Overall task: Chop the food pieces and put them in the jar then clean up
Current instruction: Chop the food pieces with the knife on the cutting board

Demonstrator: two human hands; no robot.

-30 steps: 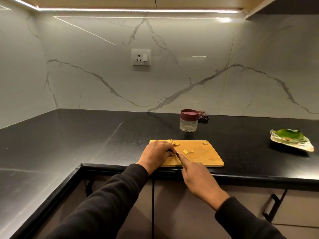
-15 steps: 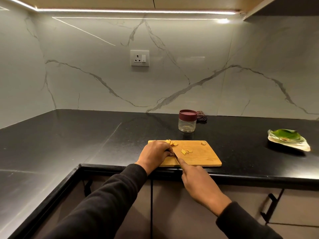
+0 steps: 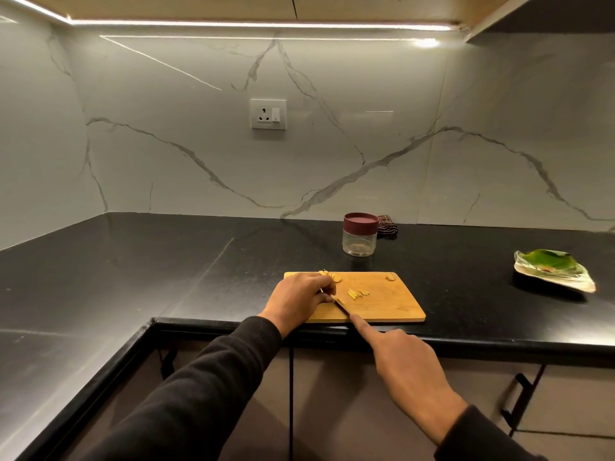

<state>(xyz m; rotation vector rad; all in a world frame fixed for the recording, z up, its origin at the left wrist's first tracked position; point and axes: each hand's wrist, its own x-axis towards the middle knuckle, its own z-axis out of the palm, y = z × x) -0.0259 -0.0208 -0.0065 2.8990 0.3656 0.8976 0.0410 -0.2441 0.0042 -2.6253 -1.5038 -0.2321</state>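
Chopping | our left hand [image 3: 299, 296] pins a pale food piece [image 3: 339, 300] on the rectangular wooden board [image 3: 382, 301] | right hand [image 3: 407, 371] grips the dark knife [image 3: 341, 306], forefinger along its spine | we should keep left fingertips tucked | lidded clear jar [image 3: 360, 234] beyond both hands on the bench.

Long black sleeves on both arms, cuffs at wrists; left hand [image 3: 298, 299], right hand [image 3: 407, 371] bare.
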